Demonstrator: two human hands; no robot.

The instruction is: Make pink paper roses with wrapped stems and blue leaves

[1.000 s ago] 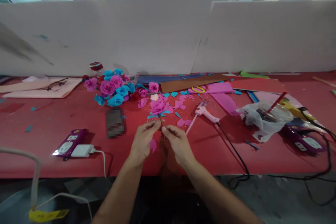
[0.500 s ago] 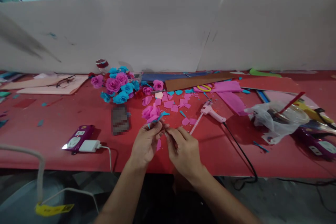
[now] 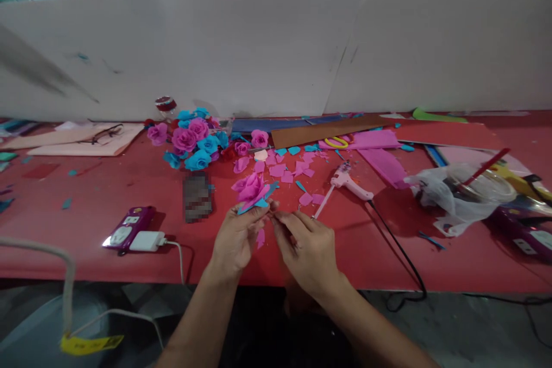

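My left hand (image 3: 236, 236) pinches the base of a pink paper rose (image 3: 250, 188) with blue leaf pieces, held just above the red table (image 3: 86, 230). My right hand (image 3: 308, 247) is closed in a pinch right beside it, fingertips meeting the left hand's at the flower's stem; what it grips is too small to make out. A small pink petal scrap (image 3: 260, 237) lies between the hands. Loose pink and blue petal pieces (image 3: 287, 171) are scattered just beyond.
A cluster of finished pink and blue roses (image 3: 194, 138) lies behind. A pink glue gun (image 3: 347, 180) with black cord lies to the right, a plastic bag with a cup (image 3: 457, 190) farther right. A purple power strip with a charger (image 3: 131, 231) sits left. White boards (image 3: 259, 46) wall the back.
The rose has been lifted off the table into my left hand and both hands have drawn closer together, the right hand's fingers curling in at the stem. The view tilted down slightly.
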